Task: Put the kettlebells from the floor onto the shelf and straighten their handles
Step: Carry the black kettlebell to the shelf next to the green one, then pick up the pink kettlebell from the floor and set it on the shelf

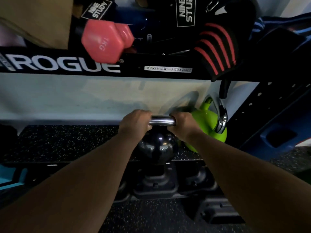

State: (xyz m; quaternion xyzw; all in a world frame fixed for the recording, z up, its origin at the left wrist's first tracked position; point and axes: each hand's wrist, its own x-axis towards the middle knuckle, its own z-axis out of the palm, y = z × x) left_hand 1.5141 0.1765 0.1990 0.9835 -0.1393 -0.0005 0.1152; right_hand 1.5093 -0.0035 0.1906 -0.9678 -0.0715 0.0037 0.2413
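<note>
**Black kettlebell at the shelf, both hands on the handle**

So the black kettlebell [157, 147] is the thing to look at here. Both hands are wrapped tight round its chrome handle [161, 121], left hand [135, 122] on the left end and right hand [184, 124] on the right end, bare steel showing between them. The ball sits at the front edge of the speckled rubber shelf [67, 142], handle running straight left to right. Can't honestly tell if its base is resting on the mat or hanging just above it, the arms hide that.

Just right of the black one, a bit further back on the same shelf, there's a lime green kettlebell [207, 125]. Its chrome handle is turned nearly edge-on to the camera, so not lined up with the black one's.

Above the black kettlebell runs the black ROGUE rack beam [67, 64], with a pink 1 kg dumbbell [104, 40] poking over it and a black wrist wrap with red stripes [217, 51] drooping over the beam further right. Below the black kettlebell, some dark weights [154, 182] sit on the lower level.
</note>
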